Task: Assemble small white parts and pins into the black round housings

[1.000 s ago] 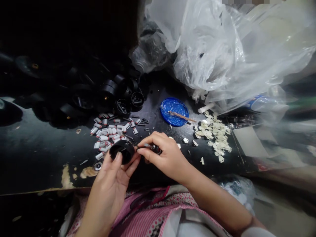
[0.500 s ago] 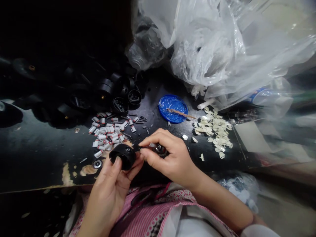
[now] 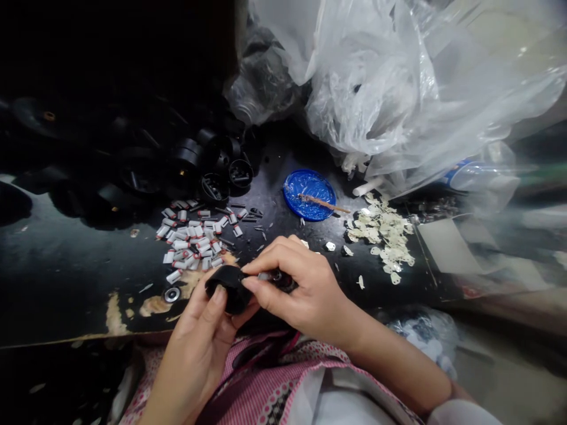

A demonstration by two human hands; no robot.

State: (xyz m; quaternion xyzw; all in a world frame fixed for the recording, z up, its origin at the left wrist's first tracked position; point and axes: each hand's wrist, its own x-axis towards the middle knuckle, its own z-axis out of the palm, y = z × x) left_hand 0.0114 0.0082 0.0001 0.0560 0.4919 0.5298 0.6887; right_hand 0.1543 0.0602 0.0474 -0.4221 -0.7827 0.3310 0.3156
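Observation:
My left hand (image 3: 208, 330) grips a round, hollow black plastic housing (image 3: 228, 288), its open side tilted up, thumb over the rim. My right hand (image 3: 296, 283) is closed around a dark, glossy hand tool with a metal part (image 3: 277, 278), mostly hidden in the palm. Its thumb and forefinger pinch at the housing's right side; whatever sits between the fingertips is too small to make out. Just beyond the housing lies a pile of small grey-white cylinders with red ends (image 3: 192, 239), with black springs (image 3: 228, 242) among them.
A blue lid (image 3: 290, 203) holding grease and a brown stick (image 3: 323, 203) lies ahead. Thin pale metal plates (image 3: 385, 233) are heaped to the right. Black housings (image 3: 186, 154) crowd the back left. Clear plastic bags (image 3: 376, 88) bulge at the back right. A metal ring (image 3: 172, 294) lies near the front edge.
My left hand has brought the black housing slightly right and turned it. My right fingertips now meet its side, where a small gap showed before.

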